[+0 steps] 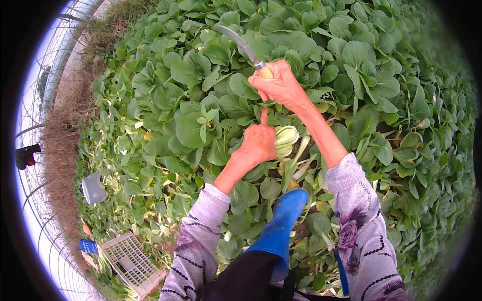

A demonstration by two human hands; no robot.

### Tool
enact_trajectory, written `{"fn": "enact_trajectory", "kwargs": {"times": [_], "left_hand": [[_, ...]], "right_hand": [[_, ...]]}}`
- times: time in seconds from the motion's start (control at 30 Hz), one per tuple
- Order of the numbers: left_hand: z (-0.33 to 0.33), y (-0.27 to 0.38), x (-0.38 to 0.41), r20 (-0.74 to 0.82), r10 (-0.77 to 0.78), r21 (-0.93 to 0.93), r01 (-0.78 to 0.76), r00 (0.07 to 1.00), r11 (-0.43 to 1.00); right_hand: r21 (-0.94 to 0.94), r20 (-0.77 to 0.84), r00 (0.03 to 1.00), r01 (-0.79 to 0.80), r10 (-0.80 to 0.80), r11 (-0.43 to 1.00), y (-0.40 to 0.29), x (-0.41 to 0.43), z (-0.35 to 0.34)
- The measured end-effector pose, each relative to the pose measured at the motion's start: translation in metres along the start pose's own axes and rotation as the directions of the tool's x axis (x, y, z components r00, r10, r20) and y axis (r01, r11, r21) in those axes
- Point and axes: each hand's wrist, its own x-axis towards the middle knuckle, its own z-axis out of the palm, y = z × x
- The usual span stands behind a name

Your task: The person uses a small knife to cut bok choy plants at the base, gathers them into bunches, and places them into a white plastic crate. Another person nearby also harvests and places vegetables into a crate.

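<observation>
My right hand is closed around the wooden handle of a sickle, whose curved metal blade points up and to the left over the leaves. Just below it, my left hand grips a leafy green vegetable, like bok choy, with its pale stalk base showing at the right of the fist. One finger of that hand points up toward the sickle hand. The leaves of the held plant merge with the dense leafy greens around it, so its outline is partly hidden.
A blue rubber boot stands among cut stalks and loose leaves. At lower left lies a plastic crate beside a blue packet; a grey plastic container is farther up. Dry grass and a curved net-like wall border the left.
</observation>
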Motion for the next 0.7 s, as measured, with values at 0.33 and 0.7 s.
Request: {"fn": "enact_trajectory", "kwargs": {"times": [0.33, 0.7], "left_hand": [[-0.008, -0.047, -0.024, 0.043, -0.138, -0.120, 0.143, 0.989, 0.983], [0.037, -0.041, -0.051, -0.084, -0.124, -0.064, 0.119, 0.989, 0.991]], "right_hand": [[-0.474, -0.260, 0.932, -0.351, 0.252, 0.807, 0.009, -0.172, -0.031], [-0.559, -0.024, 0.955, -0.258, 0.296, 0.788, 0.127, -0.126, -0.014]]}}
